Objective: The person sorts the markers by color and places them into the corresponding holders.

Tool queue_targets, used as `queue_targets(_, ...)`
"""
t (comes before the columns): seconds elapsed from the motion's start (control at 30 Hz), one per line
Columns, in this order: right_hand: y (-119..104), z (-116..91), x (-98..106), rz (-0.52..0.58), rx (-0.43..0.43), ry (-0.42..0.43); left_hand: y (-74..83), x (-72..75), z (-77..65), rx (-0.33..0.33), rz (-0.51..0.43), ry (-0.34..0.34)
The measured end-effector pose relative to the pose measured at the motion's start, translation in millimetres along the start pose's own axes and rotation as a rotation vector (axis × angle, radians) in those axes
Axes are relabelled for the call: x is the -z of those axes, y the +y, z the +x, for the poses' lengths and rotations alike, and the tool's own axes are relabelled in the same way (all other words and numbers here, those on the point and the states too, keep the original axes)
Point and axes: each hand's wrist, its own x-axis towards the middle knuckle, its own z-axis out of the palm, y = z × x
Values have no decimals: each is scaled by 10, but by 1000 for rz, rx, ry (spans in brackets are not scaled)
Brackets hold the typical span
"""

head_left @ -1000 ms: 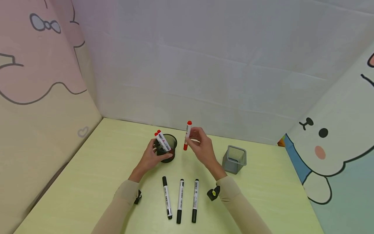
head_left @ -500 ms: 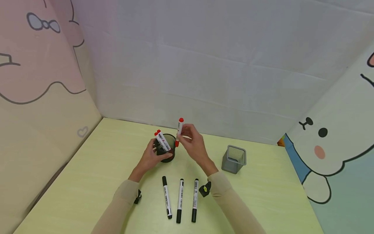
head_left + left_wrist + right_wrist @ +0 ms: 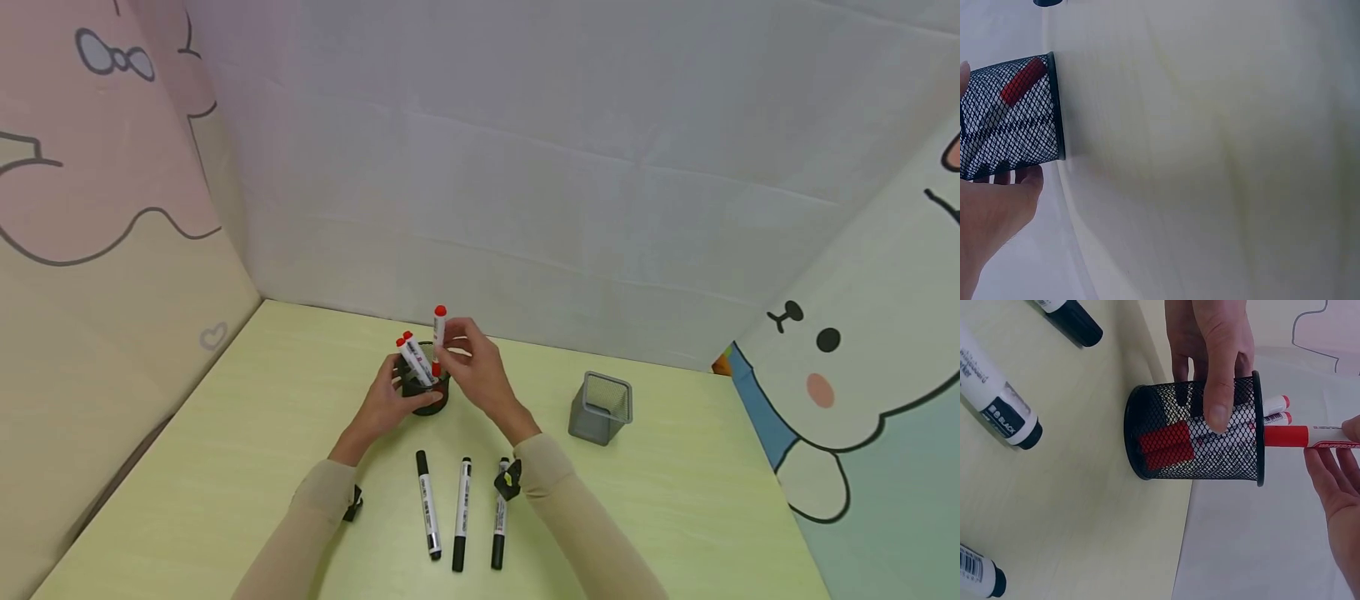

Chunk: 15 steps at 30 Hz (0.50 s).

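- Nearest to us, three black-capped markers [image 3: 462, 514] lie roughly side by side on the table [image 3: 247, 467], out of either hand's hold.
- A little farther, off to the right, we find a square grey mesh holder [image 3: 595, 425], well apart from the action.
- Left of it, the left grip [image 3: 387, 407] is wrapped around a black mesh cup [image 3: 1222, 456], steadying it, we judge; two red-ended markers [image 3: 417, 362] lean left inside.
- The right grip [image 3: 478, 371] is clamped on a third red-ended marker [image 3: 439, 333], thumb against fingers along the barrel.
- Everything turns, in our view, on marker and mouth: we see the marker nearly upright, its long axis close to the cup's, its lower red end at the opening, down and left of the right grip. Whether it is past the rim, we cannot tell.
- Behind, a pale sheet [image 3: 525, 208] hangs.
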Motion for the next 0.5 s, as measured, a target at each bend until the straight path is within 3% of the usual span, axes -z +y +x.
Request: queue_targets(0.5,80,-20,-196,-100,1,-120,-21,18,-10,-26,-12,-7)
